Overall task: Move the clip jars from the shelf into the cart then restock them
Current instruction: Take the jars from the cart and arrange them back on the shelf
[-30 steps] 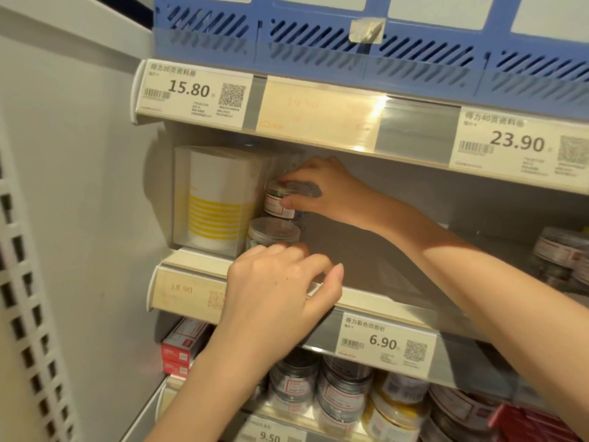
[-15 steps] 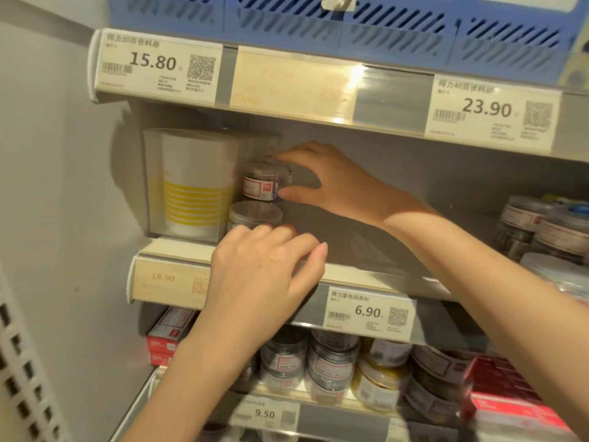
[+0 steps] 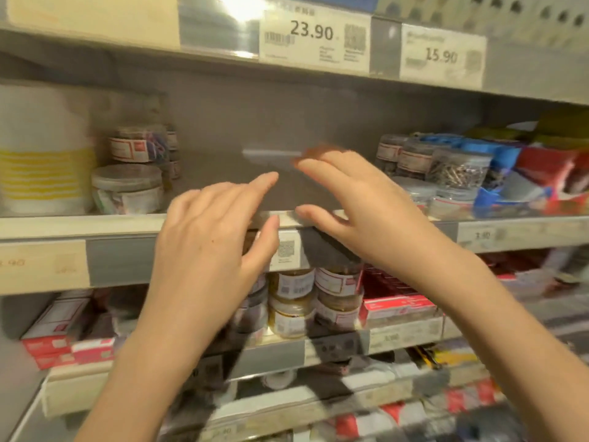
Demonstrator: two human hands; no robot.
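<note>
Grey shelf (image 3: 223,173), middle level, bare across its centre where both my hands hover over the front edge. Large white-and-yellow box (image 3: 41,161) sits at the shelf's left end. Clip jars (image 3: 127,189) just beside it on its right, stacked two high, upright, more behind; frame blurred, count unclear. More jars and bagged clips (image 3: 459,167) toward the right end. Left hand (image 3: 210,237) fingers spread and relaxed, holding nothing. Right hand (image 3: 357,199) likewise wide, empty, thumb near the edge. Key relation: left-end jars lie left and slightly back from both hands; left hand is nearer, I judge. Right-end jars closer to the right hand. Cart not in view.
</note>
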